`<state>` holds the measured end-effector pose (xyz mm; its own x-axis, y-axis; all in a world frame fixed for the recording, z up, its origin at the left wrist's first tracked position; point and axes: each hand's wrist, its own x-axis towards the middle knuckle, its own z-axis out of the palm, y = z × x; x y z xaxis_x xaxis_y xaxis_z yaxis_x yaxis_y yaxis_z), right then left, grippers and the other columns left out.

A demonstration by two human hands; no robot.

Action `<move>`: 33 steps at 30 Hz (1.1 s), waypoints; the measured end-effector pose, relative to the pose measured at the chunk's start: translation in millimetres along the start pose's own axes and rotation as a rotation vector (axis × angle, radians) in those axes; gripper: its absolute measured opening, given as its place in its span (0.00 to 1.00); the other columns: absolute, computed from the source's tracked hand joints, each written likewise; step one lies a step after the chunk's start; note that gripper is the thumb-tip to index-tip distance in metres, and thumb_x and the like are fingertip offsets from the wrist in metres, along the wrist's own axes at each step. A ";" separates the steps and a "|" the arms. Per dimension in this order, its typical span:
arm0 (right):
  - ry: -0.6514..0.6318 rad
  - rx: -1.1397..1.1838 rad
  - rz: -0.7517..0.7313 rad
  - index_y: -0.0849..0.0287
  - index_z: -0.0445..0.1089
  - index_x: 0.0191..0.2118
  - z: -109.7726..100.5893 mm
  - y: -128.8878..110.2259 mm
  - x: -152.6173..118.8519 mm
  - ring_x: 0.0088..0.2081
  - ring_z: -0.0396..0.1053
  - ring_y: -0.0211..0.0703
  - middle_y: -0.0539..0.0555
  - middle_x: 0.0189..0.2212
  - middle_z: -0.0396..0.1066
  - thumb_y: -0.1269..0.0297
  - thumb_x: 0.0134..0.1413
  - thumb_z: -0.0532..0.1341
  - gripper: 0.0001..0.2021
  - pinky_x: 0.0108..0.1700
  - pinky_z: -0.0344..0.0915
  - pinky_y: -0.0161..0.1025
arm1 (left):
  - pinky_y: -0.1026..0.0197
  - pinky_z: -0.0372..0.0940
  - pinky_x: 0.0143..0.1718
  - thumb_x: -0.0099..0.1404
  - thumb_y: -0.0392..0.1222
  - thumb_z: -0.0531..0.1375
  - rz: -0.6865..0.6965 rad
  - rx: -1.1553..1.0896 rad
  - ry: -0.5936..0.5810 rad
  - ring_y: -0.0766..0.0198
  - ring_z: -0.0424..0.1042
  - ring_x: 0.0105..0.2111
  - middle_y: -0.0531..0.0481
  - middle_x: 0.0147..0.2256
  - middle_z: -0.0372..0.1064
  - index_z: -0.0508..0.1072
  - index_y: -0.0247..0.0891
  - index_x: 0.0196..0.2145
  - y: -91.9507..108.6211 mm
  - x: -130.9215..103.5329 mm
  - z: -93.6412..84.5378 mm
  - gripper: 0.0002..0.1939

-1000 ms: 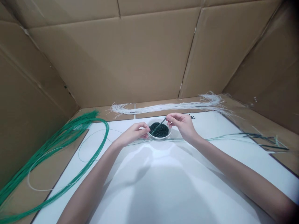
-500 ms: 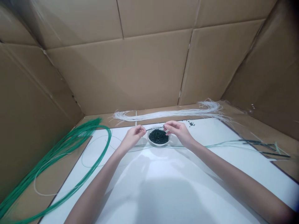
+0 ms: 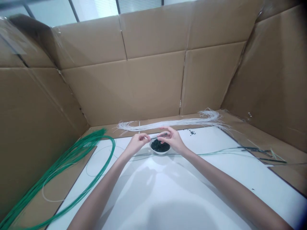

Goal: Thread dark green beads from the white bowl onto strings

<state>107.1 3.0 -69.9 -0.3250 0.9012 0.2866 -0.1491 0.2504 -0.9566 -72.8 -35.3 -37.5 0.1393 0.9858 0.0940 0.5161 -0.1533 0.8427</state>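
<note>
A short strand of dark beads (image 3: 154, 138) spans the hands above the far rim of a white bowl (image 3: 160, 153) of dark green beads (image 3: 159, 146); the left hand (image 3: 137, 142) pinches one end, the right hand (image 3: 174, 141) pinches farther along. From the bowl, white cords (image 3: 168, 123) lie at twelve o'clock, loose beads (image 3: 192, 132) at two, beaded strands (image 3: 273, 160) at three, green cords (image 3: 112, 151) at nine. The forearms cross thin green threads (image 3: 213, 153); fingers hide part of the bowl; the strand's tip is blurred.
</note>
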 end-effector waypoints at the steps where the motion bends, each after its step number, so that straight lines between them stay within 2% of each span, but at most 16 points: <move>1: 0.005 -0.003 -0.009 0.61 0.61 0.43 -0.7 -0.7 -0.7 0.29 0.70 0.39 0.53 0.28 0.72 0.63 0.35 0.65 0.25 0.29 0.68 0.36 | 0.69 0.44 0.19 0.52 0.45 0.54 -0.006 0.000 -0.002 0.73 0.47 0.18 0.57 0.18 0.51 0.69 0.34 0.26 1.8 -1.3 -0.1 0.11; 5: 0.049 0.004 -0.015 0.61 0.61 0.43 -7.0 -4.7 -5.3 0.28 0.71 0.40 0.53 0.26 0.73 0.62 0.34 0.65 0.25 0.28 0.68 0.35 | 0.69 0.46 0.19 0.52 0.45 0.54 0.001 0.040 0.038 0.72 0.50 0.19 0.55 0.18 0.55 0.70 0.34 0.27 7.4 -6.4 -2.3 0.11; 11: 0.055 0.037 0.013 0.61 0.61 0.41 -9.1 -17.5 -18.1 0.28 0.71 0.40 0.52 0.25 0.73 0.63 0.35 0.65 0.23 0.30 0.69 0.37 | 0.67 0.53 0.25 0.50 0.46 0.58 0.042 0.205 0.055 0.69 0.56 0.22 0.53 0.24 0.63 0.72 0.39 0.38 21.1 -17.0 -9.0 0.16; 15: 0.088 0.052 0.046 0.61 0.62 0.40 -1.1 -26.5 -26.6 0.28 0.72 0.40 0.52 0.25 0.73 0.63 0.37 0.65 0.20 0.33 0.69 0.37 | 0.67 0.56 0.26 0.50 0.50 0.59 0.052 0.258 0.059 0.70 0.58 0.21 0.53 0.29 0.67 0.69 0.43 0.43 29.9 -22.2 0.1 0.22; 18: 0.129 0.061 0.036 0.60 0.62 0.40 4.3 -25.6 -28.6 0.29 0.72 0.41 0.53 0.26 0.73 0.62 0.39 0.64 0.19 0.34 0.70 0.37 | 0.67 0.56 0.25 0.54 0.51 0.56 0.103 0.197 0.049 0.70 0.60 0.20 0.53 0.29 0.69 0.70 0.41 0.41 30.2 -19.1 15.3 0.18; 22: 0.160 0.053 0.016 0.60 0.61 0.40 6.0 -18.3 -24.9 0.31 0.72 0.41 0.53 0.28 0.74 0.63 0.39 0.63 0.19 0.36 0.70 0.38 | 0.68 0.57 0.26 0.56 0.46 0.55 0.182 0.139 0.155 0.69 0.65 0.24 0.52 0.29 0.71 0.72 0.38 0.35 24.1 -8.4 30.3 0.12; 27: 0.130 0.031 -0.003 0.58 0.61 0.41 5.1 -19.0 -21.7 0.31 0.73 0.41 0.52 0.28 0.73 0.64 0.40 0.63 0.19 0.38 0.70 0.40 | 0.68 0.60 0.28 0.54 0.43 0.57 0.210 0.108 0.265 0.65 0.70 0.30 0.52 0.29 0.73 0.73 0.37 0.30 21.3 -3.4 31.3 0.09; 33: 0.129 -0.076 -0.093 0.56 0.59 0.43 8.3 -26.1 -29.6 0.33 0.72 0.41 0.51 0.31 0.73 0.65 0.42 0.62 0.19 0.37 0.70 0.38 | 0.68 0.63 0.29 0.52 0.40 0.59 0.269 0.067 0.299 0.67 0.70 0.28 0.52 0.28 0.72 0.73 0.36 0.29 25.2 -9.9 30.6 0.07</move>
<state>112.9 -33.1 -53.0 -0.1903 0.9095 0.3695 -0.1000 0.3564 -0.9290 -35.4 -51.0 -33.4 0.0308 0.8848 0.4649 0.5502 -0.4033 0.7312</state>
